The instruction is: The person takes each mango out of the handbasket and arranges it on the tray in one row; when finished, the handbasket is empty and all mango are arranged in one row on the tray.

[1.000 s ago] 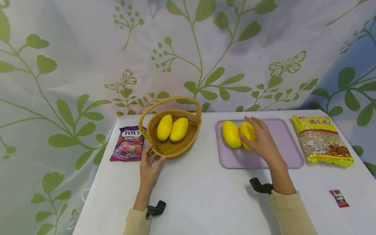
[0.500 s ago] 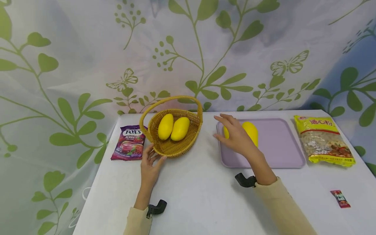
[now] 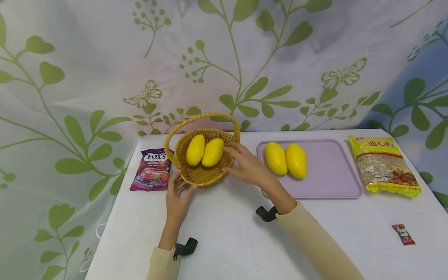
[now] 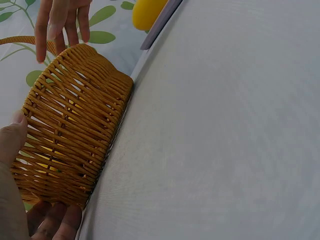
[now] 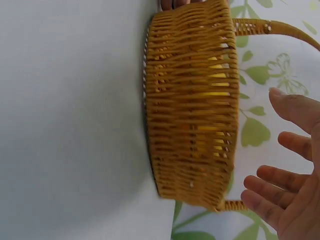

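white cloth, lightly creased and printed with green leaves and butterflies, as backdrop (image 3: 105, 39) behind the basket (image 3: 206, 180). beneath the basket, a pale table (image 3: 224, 241), with work seemingly half done by count: two mangoes (image 3: 212, 153) inside the basket, two more mangoes (image 3: 275, 158) left outside on the tray (image 3: 329, 171). lilac and flat, that tray, with rounded corners and a low rim, to the right of the basket and apart from it. golden-brown wicker for the basket itself: boat-shaped, gappy in the weave, arched by one roped handle. beyond the tray, far right of the basket, a plump pasta packet (image 3: 385, 166) of clear and yellow film. just left of the basket, a glossy purple candy bag (image 3: 152, 170). at the basket's near left end, the left hand (image 3: 178, 200), with thumb and fingers curled about the woven wall. at the basket's right rim, the right hand (image 3: 246, 165), holding nothing, with thumb and fingers apart; contact with the nearest mango impossible to tell. smooth, yellow and oval, all four mangoes, lying side by side in pairs. smallest, far right and on the near side of the basket, a shiny red sachet (image 3: 403, 234).
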A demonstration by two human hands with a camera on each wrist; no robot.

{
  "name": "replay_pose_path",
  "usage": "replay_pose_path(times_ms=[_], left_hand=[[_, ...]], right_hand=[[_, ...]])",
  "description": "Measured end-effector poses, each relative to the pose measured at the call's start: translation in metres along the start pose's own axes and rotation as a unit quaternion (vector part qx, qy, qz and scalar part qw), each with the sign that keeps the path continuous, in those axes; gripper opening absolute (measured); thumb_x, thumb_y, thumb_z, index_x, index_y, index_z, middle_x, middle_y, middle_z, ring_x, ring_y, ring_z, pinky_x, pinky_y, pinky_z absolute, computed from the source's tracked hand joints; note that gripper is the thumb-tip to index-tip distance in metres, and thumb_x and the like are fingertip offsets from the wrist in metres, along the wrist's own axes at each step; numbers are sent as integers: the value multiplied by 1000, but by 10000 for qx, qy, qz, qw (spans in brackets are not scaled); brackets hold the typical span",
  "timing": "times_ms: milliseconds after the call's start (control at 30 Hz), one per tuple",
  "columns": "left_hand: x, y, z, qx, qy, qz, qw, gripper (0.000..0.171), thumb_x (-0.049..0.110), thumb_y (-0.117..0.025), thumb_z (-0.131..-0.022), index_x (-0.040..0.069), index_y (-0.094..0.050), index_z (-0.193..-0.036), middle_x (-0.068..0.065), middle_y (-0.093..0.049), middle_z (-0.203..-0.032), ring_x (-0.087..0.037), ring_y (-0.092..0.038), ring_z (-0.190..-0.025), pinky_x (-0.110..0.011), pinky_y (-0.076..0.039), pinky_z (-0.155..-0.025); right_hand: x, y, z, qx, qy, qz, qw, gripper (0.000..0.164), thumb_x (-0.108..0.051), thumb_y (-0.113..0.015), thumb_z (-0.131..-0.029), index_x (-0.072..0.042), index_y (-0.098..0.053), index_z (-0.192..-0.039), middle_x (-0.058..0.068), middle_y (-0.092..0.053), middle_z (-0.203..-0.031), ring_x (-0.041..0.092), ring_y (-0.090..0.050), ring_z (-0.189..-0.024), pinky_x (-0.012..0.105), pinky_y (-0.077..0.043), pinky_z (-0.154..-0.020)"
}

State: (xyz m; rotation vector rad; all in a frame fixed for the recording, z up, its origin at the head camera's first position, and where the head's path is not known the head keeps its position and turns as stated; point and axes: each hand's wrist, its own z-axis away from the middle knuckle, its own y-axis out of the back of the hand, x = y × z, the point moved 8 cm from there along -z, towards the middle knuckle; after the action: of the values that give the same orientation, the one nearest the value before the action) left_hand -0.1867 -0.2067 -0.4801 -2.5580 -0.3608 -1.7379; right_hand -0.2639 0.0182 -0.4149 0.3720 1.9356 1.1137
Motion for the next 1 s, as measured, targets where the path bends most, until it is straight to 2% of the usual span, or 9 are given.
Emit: replay_pose_path(times_ms=[200,433,633,767,1000], left_hand=[[0,0,0,5,58,-49,10000,66,-3,-73,-84,-12,-37,-139,-33,-43,-139,-52,-49,-123,-54,-48,-99],[-4,-1,2,-6,-41,-1,10000,66,-5,-71,-85,-11,-36,-140,-34,-41,-139,-53,-48,-122,-39,-54,-99],[0,-2,1,-47,20,-38,10000,66,-4,-72,-84,-14,-36,-138,-36,-41,-139,-56,-47,-121,-54,-49,-98],[-10,0,-1,-17,3,-17,10000,67,-6,-72,-84,-13,-36,-140,-34,-41,-140,-54,-48,-123,-54,-49,-99],[-30,3,1,53,63,-88,9999,69,-5,-72,-83,-1,-38,-143,-23,-44,-144,-43,-51,-126,-45,-51,-100]], right_hand=[[-3,-19,-23,-193,-62,-44,9998,67,-35,-72,-89,-11,-45,-145,22,-38,-149,34,-44,-135,48,-47,-109],[4,-38,-45,-532,-513,-21,9973,72,-38,-72,-89,-12,-41,-148,23,-33,-153,37,-37,-140,51,-41,-113],[10,-50,-55,-771,-945,35,9925,79,-47,-70,-88,-14,-36,-152,19,-28,-157,36,-33,-143,51,-38,-116],[8,-54,-62,-771,-895,29,9930,82,-48,-72,-85,-15,-37,-151,15,-30,-158,38,-33,-143,54,-36,-116],[5,-61,-67,-815,-703,247,9939,76,-48,-76,-82,-14,-48,-144,7,-32,-159,35,-40,-139,51,-36,-117]])
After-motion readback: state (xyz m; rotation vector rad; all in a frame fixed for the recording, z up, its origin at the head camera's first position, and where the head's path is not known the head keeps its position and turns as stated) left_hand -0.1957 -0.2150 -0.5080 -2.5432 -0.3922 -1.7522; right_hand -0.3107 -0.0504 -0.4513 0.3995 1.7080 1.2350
